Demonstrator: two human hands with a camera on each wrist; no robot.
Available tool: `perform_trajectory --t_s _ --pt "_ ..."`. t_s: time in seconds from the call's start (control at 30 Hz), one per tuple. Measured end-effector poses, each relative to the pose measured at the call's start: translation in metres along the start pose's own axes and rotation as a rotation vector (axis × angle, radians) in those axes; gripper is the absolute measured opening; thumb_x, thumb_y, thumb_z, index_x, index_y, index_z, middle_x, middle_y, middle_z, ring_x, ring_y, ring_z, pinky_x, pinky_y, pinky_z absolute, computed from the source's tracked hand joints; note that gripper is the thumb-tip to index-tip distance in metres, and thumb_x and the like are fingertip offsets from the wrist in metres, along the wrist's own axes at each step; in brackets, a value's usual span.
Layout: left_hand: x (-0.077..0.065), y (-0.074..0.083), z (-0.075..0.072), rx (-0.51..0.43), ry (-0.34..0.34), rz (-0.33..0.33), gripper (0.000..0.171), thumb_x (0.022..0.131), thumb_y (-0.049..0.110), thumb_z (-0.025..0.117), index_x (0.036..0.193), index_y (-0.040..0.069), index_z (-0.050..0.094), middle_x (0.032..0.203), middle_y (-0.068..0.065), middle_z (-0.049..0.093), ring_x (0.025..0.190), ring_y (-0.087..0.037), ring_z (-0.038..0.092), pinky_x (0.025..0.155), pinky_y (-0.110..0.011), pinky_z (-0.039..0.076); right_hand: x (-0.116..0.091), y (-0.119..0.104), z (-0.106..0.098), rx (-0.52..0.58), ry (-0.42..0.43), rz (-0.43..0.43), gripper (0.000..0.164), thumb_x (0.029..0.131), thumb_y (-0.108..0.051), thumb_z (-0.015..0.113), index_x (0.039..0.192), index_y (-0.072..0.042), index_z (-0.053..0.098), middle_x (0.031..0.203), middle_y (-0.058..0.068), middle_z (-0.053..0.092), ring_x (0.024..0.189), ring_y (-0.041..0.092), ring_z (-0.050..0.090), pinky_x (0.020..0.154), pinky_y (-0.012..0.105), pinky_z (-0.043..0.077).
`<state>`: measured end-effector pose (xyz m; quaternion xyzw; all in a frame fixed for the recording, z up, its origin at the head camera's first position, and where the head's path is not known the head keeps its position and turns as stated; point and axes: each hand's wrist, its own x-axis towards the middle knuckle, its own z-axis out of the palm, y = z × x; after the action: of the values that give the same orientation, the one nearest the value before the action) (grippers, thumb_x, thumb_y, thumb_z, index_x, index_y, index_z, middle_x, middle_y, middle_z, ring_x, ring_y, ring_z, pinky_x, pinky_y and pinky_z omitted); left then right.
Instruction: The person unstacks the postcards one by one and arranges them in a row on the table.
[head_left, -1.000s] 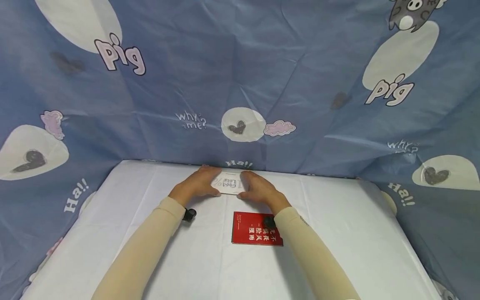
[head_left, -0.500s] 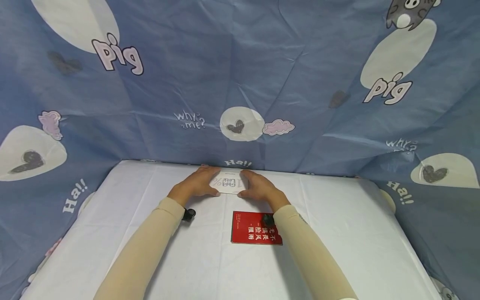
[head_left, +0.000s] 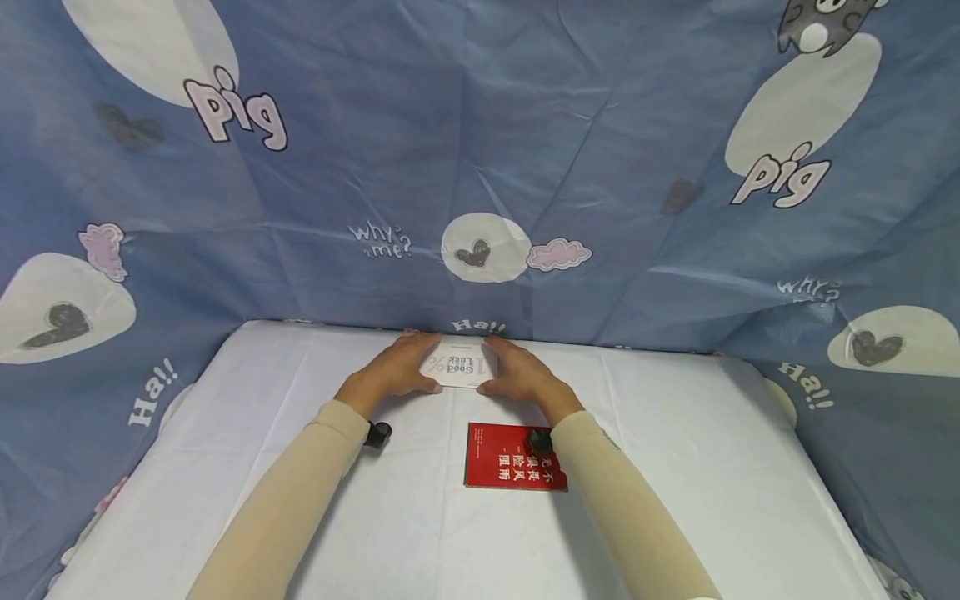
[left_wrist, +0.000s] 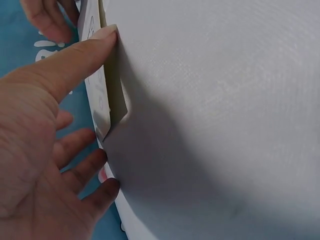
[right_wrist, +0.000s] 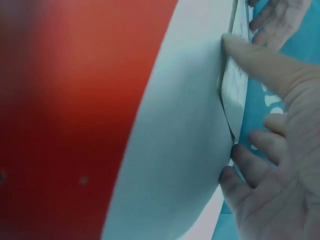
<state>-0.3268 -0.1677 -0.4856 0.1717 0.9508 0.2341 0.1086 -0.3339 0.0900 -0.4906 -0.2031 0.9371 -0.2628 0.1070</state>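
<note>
At the far edge of the white table lies a white notebook point(head_left: 460, 375) printed with "Good Luck" and a pale "100%". My left hand point(head_left: 393, 367) holds its left end and my right hand point(head_left: 525, 375) its right end. In the left wrist view the thumb presses the near edge of the white notebook point(left_wrist: 98, 95), and the other fingers reach past the table edge. The right wrist view likewise has a thumb at the near edge of the white notebook point(right_wrist: 234, 92), whose cover stands slightly lifted from the layer below.
A red notebook point(head_left: 495, 467) with white characters lies nearer on the white table point(head_left: 390, 533), partly under my right wrist and its black camera point(head_left: 538, 442). Behind the table hangs a blue printed cloth point(head_left: 337, 167), which also rises at both sides.
</note>
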Motion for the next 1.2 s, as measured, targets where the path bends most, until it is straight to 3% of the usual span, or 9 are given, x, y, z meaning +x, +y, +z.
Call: perform_trajectory --t_s 0.13,0.4,0.53,0.73,1.0,1.2 --pt "-0.003 0.002 0.001 0.008 0.009 -0.015 0.104 0.083 0.027 0.091 0.162 -0.003 0.030 0.166 -0.024 0.032 0.154 -0.043 0.026 0.126 -0.052 0.021 -0.003 0.003 -0.003 0.061 0.044 -0.019 0.097 0.084 -0.034 0.089 0.161 -0.005 0.037 0.161 0.017 0.044 0.148 0.033 0.041 0.122 0.047 0.033" --pt "-0.015 0.011 0.001 0.199 0.026 -0.037 0.104 0.090 0.040 0.084 0.160 -0.011 0.025 0.165 -0.027 0.031 0.152 -0.042 0.030 0.123 -0.053 0.028 -0.021 0.004 -0.021 0.041 0.051 -0.051 0.090 0.089 -0.037 0.083 0.160 -0.003 0.038 0.160 0.018 0.045 0.148 0.035 0.042 0.122 0.048 0.034" --pt "-0.018 0.018 0.000 0.217 0.050 0.014 0.094 0.096 0.038 0.077 0.159 -0.012 0.028 0.164 -0.027 0.033 0.152 -0.042 0.032 0.124 -0.054 0.028 -0.034 0.006 -0.031 0.017 0.054 -0.077 0.085 0.091 -0.038 0.081 0.158 -0.002 0.041 0.156 0.018 0.050 0.145 0.035 0.046 0.120 0.050 0.037" --pt "-0.020 0.035 -0.005 0.139 0.074 0.109 0.075 0.107 0.034 0.060 0.159 -0.010 0.029 0.164 -0.026 0.035 0.152 -0.041 0.031 0.125 -0.051 0.025 -0.048 0.009 -0.040 -0.029 0.027 -0.089 0.084 0.093 -0.046 0.076 0.159 -0.006 0.043 0.157 0.014 0.050 0.144 0.032 0.047 0.119 0.051 0.038" --pt "-0.034 0.062 -0.003 0.130 0.065 0.221 0.079 0.104 0.039 0.065 0.160 -0.006 0.032 0.163 -0.022 0.039 0.151 -0.038 0.036 0.124 -0.051 0.030 -0.069 0.006 -0.043 -0.113 -0.026 -0.119 0.085 0.092 -0.053 0.075 0.159 -0.009 0.044 0.157 0.011 0.050 0.144 0.029 0.048 0.118 0.050 0.039" --pt "-0.047 0.081 0.005 0.152 0.061 0.300 0.078 0.102 0.041 0.068 0.159 -0.003 0.037 0.162 -0.018 0.042 0.150 -0.035 0.038 0.123 -0.049 0.031 -0.092 0.006 -0.042 -0.132 -0.021 -0.162 0.086 0.091 -0.053 0.077 0.159 -0.010 0.045 0.159 0.010 0.049 0.146 0.029 0.046 0.118 0.051 0.040"
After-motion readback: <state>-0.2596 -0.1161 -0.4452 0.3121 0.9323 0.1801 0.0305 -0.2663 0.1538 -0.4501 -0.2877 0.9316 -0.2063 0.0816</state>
